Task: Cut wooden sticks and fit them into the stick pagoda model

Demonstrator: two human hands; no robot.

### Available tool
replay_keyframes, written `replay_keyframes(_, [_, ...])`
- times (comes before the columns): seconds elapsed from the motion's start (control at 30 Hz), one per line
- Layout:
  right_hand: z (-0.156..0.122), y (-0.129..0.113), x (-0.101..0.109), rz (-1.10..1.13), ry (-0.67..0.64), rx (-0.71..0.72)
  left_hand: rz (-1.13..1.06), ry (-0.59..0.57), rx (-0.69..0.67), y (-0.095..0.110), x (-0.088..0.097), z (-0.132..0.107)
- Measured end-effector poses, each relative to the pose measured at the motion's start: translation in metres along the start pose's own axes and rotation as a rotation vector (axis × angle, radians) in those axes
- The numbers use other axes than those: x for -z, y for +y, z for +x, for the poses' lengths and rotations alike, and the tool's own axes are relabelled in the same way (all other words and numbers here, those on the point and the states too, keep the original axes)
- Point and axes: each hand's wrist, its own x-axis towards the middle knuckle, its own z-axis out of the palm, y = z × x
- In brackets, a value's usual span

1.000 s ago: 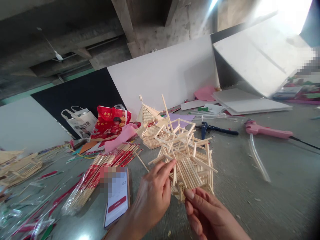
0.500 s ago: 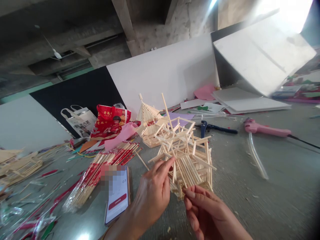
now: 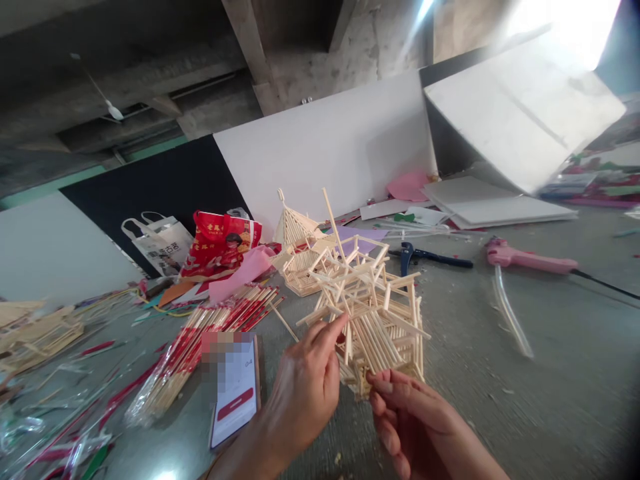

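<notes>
In front of me stands a house-like model (image 3: 383, 293) built of thin pale wooden sticks, with a sloping row of slats facing me. My left hand (image 3: 313, 367) is closed at the model's left side, its index fingertip pressed on a stick by the top of the slats; the thumb is mostly hidden. At the lower edge of the slope, my right hand (image 3: 410, 410) pinches the low end of a wooden stick between thumb and index finger, the other fingers curled. Behind stands a second stick model with a pointed roof (image 3: 295, 227).
A phone (image 3: 235, 393) and a bundle of red-marked sticks (image 3: 200, 350) lie to the left. On the right are dark blue cutters (image 3: 435, 257) and a pink glue gun (image 3: 530, 257) with a clear glue stick. Behind are a red bag (image 3: 223, 243) and white boards (image 3: 500, 200).
The stick slanting between my two hands no longer stands out from the slats. My right fingertips have shifted slightly; my left hand holds its place. The phone's displayed number has changed.
</notes>
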Motion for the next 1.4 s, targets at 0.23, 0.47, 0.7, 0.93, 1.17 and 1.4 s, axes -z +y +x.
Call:
replay_keyframes(0.23, [0.0005, 0.0022, 0.0038, -0.010, -0.031, 0.017, 0.011, 0.011, -0.016, 0.0001, 0.0010, 0.0015])
replay_keyframes(0.47, [0.0013, 0.0037, 0.0047, -0.006, -0.042, 0.026, 0.017, 0.011, -0.020, 0.0011, 0.0024, 0.0005])
replay_keyframes(0.7, [0.0002, 0.0034, 0.0037, -0.008, -0.053, 0.016, 0.013, 0.010, -0.020, 0.0004, 0.0032, 0.0006])
replay_keyframes(0.93, [0.0018, 0.0048, 0.0076, 0.022, -0.090, 0.007, 0.012, -0.001, -0.003, -0.0004, 0.0035, -0.0010])
replay_keyframes(1.17, [-0.0010, 0.0009, 0.0035, 0.021, -0.074, 0.019, 0.008, -0.019, -0.001, 0.0000, 0.0020, -0.0014])
replay_keyframes(1.4, [-0.0022, 0.0009, 0.0030, 0.016, -0.033, 0.023, -0.010, 0.022, -0.027, 0.0015, 0.0039, -0.0028])
